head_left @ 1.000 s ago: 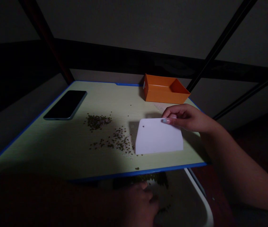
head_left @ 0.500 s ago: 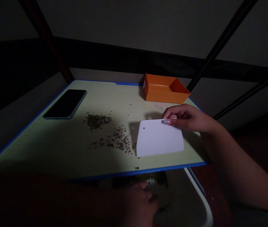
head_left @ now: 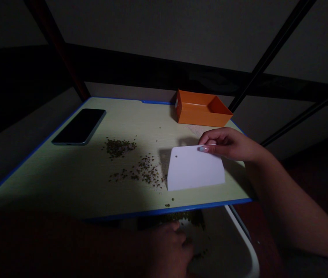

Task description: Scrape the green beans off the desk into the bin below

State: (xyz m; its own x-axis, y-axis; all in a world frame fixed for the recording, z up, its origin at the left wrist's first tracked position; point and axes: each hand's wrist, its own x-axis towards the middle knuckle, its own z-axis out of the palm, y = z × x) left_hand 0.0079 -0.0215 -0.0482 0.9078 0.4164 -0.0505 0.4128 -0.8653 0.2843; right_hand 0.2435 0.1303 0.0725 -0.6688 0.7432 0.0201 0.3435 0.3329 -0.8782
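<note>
My right hand [head_left: 217,143] is closed on the top edge of a white plastic dough scraper [head_left: 197,170], thumb in front. The scraper stands tilted on the table, its lower edge close to the tabletop; a small dark spot shows near its upper left corner. Left of it lies a loose scatter of small dark green grains [head_left: 148,170] mixed with pale fine grains. Farther left is a denser pile of grains [head_left: 119,147]. Below the table's front edge, in deep shadow, my left hand [head_left: 171,247] has curled fingers over a white-rimmed bin [head_left: 252,251]; what they hold, if anything, is hidden.
An orange open box [head_left: 203,117] stands at the table's back right, with pale grains before it. A dark-screened phone [head_left: 79,126] lies at the left. The pale table [head_left: 135,116] has a blue edge. More green grains [head_left: 185,217] are in the bin below.
A grain near the scraper's lower left corner has shifted slightly toward the front right. The hands and the scraper are almost where they were.
</note>
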